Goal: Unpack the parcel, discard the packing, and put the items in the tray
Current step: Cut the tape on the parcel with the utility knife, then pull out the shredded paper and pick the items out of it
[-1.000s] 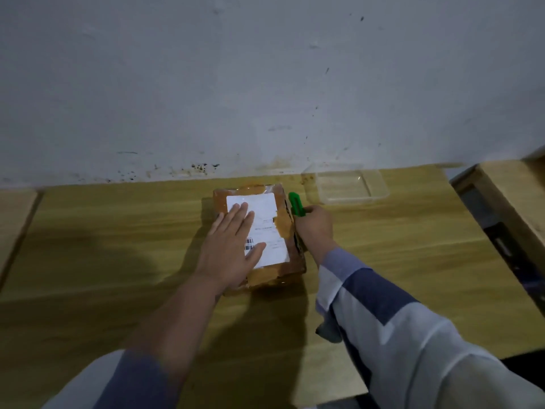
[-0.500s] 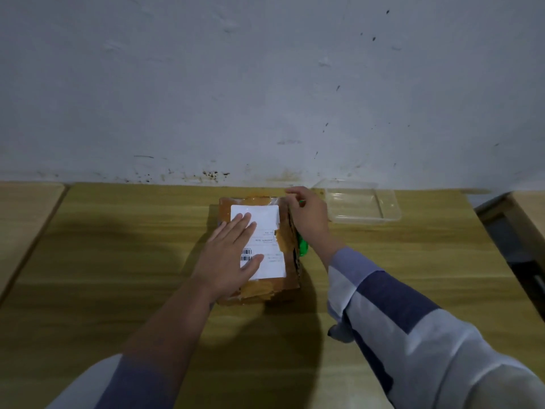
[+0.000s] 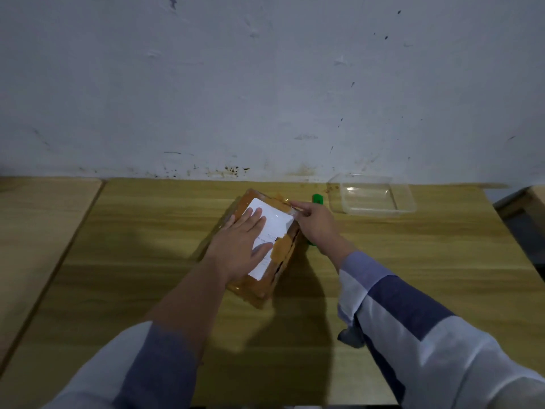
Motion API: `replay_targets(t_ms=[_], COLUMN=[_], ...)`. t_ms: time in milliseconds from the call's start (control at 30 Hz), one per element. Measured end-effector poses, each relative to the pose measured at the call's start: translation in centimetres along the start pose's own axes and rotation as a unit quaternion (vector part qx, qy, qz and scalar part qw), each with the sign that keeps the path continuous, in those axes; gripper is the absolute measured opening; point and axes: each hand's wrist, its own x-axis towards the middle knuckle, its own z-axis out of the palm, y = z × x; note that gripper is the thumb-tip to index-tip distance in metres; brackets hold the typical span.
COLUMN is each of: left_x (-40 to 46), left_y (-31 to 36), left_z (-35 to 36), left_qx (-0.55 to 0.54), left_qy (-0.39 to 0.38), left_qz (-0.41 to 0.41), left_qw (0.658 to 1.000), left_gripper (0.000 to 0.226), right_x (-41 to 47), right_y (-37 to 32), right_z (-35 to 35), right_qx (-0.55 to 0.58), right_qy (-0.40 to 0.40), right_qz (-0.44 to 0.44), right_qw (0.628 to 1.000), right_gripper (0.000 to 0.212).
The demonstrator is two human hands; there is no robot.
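The brown taped cardboard parcel (image 3: 267, 246) lies mid-table on the wooden table (image 3: 413, 276); the clear plastic tray (image 3: 372, 199) sits right of it, nearer the wall; the green cutter (image 3: 318, 199) lies between them; left hand (image 3: 241, 246) flat on the parcel.

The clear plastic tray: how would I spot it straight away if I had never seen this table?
Start at the stained white wall and drop to the back edge of the wooden table. On its right side, past the taped brown parcel and a small green tool, sits the clear plastic tray. It is the only see-through thing there, shallow, rectangular and with nothing in it.
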Motion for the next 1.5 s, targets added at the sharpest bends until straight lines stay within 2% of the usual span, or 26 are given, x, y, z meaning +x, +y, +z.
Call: replay_targets(t_ms=[167, 300, 500, 567, 633, 700, 800, 967, 1100, 1300, 1500], left_x=[-3.1, -6.3, -11.5, -13.0, -14.3, -15.2, -16.1, -16.3, -16.3, -16.4, -16.4], left_y=[-0.5, -0.8, -1.9, -2.4, -3.1, -4.0, -4.9, -4.8, -4.5, -4.3, -4.6], left_z=[0.0, 0.4, 1.3, 1.4, 1.5, 1.4, 1.3, 1.3, 1.2, 1.3, 1.2], left_qx=[-0.019, -0.024, 0.024, 0.024, 0.019, 0.005, -0.05, -0.112, -0.137, -0.146, -0.126], left_qy=[-0.007, -0.01, -0.017, -0.014, -0.008, 0.002, 0.017, 0.033, 0.043, 0.06, 0.05], left_qz=[-0.014, -0.015, -0.017, -0.031, -0.06, -0.1, -0.158, -0.176, -0.184, -0.192, -0.2], left_qw=[1.0, 1.0, 0.999, 0.999, 0.998, 0.995, 0.986, 0.978, 0.972, 0.969, 0.97], left_gripper=[0.06, 0.058, 0.059, 0.063, 0.071, 0.084, 0.101, 0.104, 0.102, 0.1, 0.101], right_x=[-5.6, -10.2, -16.0, -17.2, -17.6, -17.5, -17.2, -17.1, -16.4, -15.7, -16.1], right_y=[0.4, 0.4, 0.9, 1.2, 1.3, 1.1, 1.0, 0.4, 0.2, -0.6, 0.1], right_z=[2.0, 3.7, 5.9, 6.4, 6.2, 5.4, 4.7, 5.0, 5.2, 4.8, 4.9], right_qx=[0.055, 0.058, 0.021, -0.044, -0.176, -0.288, -0.38, -0.297, -0.301, -0.329, -0.343], right_qy=[0.003, 0.02, 0.042, 0.058, 0.069, 0.018, -0.065, -0.019, -0.066, -0.092, -0.033], right_qz=[0.029, 0.036, 0.032, -0.003, -0.078, -0.156, -0.172, -0.184, -0.189, -0.218, -0.296], right_qw=[0.998, 0.997, 0.998, 0.997, 0.979, 0.945, 0.907, 0.937, 0.932, 0.914, 0.891], right_gripper=[0.031, 0.032, 0.038, 0.043, 0.044, 0.043, 0.046, 0.036, 0.031, 0.034, 0.022])
